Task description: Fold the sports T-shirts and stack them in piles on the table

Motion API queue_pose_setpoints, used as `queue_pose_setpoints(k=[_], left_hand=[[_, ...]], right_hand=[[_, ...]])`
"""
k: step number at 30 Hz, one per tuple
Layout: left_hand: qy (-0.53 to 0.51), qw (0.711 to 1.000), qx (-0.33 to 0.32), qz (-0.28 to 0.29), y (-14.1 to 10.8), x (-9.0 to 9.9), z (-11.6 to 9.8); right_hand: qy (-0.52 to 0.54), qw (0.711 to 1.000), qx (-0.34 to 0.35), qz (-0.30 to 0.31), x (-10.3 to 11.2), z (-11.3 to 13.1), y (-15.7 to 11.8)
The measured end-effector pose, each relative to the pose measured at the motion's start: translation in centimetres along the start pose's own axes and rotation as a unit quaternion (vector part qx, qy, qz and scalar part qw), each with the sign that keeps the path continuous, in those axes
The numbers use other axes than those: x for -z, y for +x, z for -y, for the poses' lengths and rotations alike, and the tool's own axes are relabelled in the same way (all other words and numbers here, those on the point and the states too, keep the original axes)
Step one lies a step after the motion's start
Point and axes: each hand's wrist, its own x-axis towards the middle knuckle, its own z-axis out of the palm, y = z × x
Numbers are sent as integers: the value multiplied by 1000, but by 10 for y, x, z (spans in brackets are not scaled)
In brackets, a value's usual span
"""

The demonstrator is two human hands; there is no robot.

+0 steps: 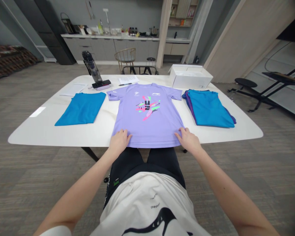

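A lavender T-shirt (152, 131) lies spread flat, printed front up, with its collar at the far side and its hem at the table's near edge. My left hand (119, 142) is closed on its lower left corner, thumb lying on the cloth. At the lower right corner my right hand (189, 140) pinches the side edge in the same way. To the left rests a folded blue garment (82, 108). A stack of folded clothes, with a blue garment (210, 108) on top and purple edges below, sits to the right.
On the white table (39, 132) stand a handheld vacuum cleaner (94, 70) at the back left and an open white box (191, 77) at the back right. A pen (125, 84) and paper (129, 79) lie beyond the shirt. Chairs (126, 56) stand behind the table.
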Motion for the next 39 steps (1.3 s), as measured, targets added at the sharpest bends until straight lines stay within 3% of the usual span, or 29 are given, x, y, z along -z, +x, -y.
queue_pose_setpoints(k=[6, 14, 20, 22, 27, 33, 36, 39], left_hand=[[-9, 999, -36, -32, 13, 0, -2], [2, 1000, 8, -7, 17, -7, 2], [-45, 991, -114, -62, 56, -9, 1], [-60, 989, -125, -60, 64, -17, 4], [-78, 993, -92, -2, 63, -33, 10], [-78, 995, -57, 0, 58, -29, 7], [-84, 995, -61, -5, 77, -23, 6], [-96, 993, -71, -12, 119, -18, 8]], right_hand=[[18, 998, 53, -15, 3, -4, 21], [-18, 999, 6, 31, -1, -8, 28], [87, 980, 155, -84, -15, 2, 75], [104, 976, 173, -87, -27, 2, 85], [62, 990, 118, -40, -48, -5, 82], [-13, 998, 27, -63, -33, 1, 83], [-31, 997, 5, -75, -27, 11, 111], [23, 993, 107, -51, -25, 20, 163]])
